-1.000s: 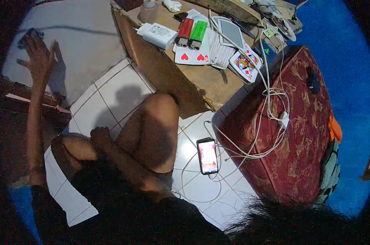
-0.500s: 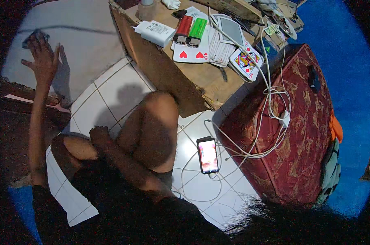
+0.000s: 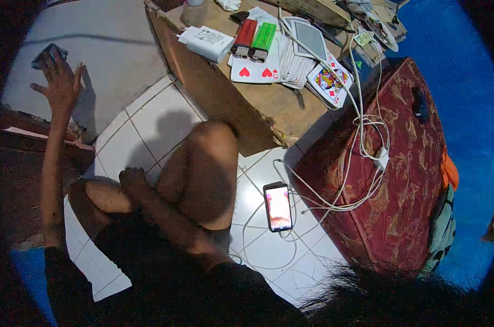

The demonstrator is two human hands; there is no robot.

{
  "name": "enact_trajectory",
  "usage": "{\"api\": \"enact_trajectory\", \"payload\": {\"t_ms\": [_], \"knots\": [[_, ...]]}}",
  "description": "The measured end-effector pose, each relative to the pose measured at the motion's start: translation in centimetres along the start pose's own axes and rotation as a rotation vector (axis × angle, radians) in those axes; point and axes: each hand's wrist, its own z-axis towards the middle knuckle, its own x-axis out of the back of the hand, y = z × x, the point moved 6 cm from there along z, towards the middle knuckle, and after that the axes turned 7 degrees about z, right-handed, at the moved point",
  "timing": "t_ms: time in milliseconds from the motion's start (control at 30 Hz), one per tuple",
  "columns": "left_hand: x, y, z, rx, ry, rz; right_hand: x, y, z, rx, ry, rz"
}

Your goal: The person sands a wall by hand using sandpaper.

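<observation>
My left hand (image 3: 61, 87) is stretched out to the far left with its fingers spread against the pale wall (image 3: 116, 60). Under its fingertips lies a small dark grey cloth (image 3: 42, 56), pressed flat and not gripped, partly hidden by the fingers. My right hand (image 3: 132, 180) rests by my bent leg (image 3: 108, 197), its fingers curled in. Whether anything is inside them is hidden. On the white tiled floor, right of my raised knee (image 3: 214, 144), a black phone (image 3: 278, 207) lies with its screen lit and a white cable at its lower end.
A worn wooden table (image 3: 296, 122) holds a white charger (image 3: 206, 43), a red lighter (image 3: 245, 39), a green lighter (image 3: 264, 42) and playing cards (image 3: 330, 82). White cables (image 3: 361, 131) trail over a maroon patterned cushion (image 3: 388, 207). A blue surface (image 3: 470, 109) lies beyond it.
My left hand has shifted very slightly along the wall, and more of the grey cloth shows beside its fingers. The picture on the phone screen is different. My right hand has stayed in place.
</observation>
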Motion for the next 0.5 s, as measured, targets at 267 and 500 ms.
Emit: {"api": "enact_trajectory", "payload": {"t_ms": [267,500], "knots": [[-0.3,-6.9,4.7,0.074,0.101,0.060,2.1,-2.8,0.0,-0.069,-0.153,0.030],[1.3,2.5,1.0,-0.017,0.000,-0.049,4.1,0.2,0.7,-0.128,-0.169,0.048]]}}
